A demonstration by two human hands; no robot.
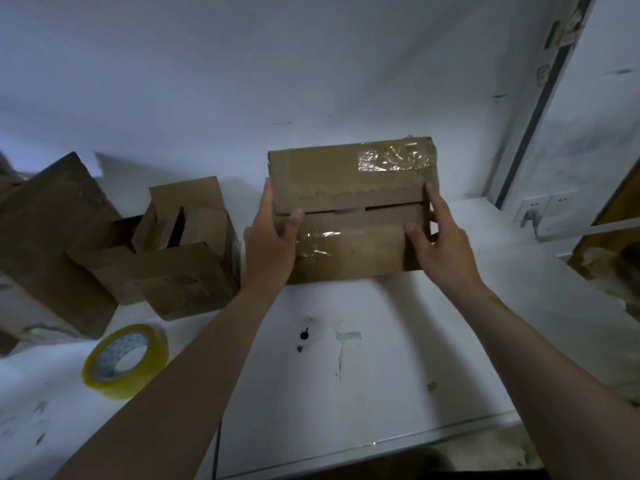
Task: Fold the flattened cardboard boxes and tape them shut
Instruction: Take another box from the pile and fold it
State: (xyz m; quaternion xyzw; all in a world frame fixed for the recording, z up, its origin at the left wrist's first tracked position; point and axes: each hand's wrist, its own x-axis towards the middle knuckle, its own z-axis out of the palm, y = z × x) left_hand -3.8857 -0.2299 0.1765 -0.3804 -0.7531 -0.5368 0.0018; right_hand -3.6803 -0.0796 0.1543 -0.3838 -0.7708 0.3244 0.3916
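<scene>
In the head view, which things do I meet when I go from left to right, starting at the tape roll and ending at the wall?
The yellow tape roll → left hand → cardboard box that both hands hold → right hand → wall socket.

wall [242, 64]: plain white, a few dark marks, dim bluish light, beyond the left hand [268, 244] and right hand [440, 244]
worktop [398, 358]: white, scuffed, beneath both hands
grey frame [540, 109]: upright strip, above right of the right hand
socket [533, 209]: white plate with plug, right of the right hand
</scene>
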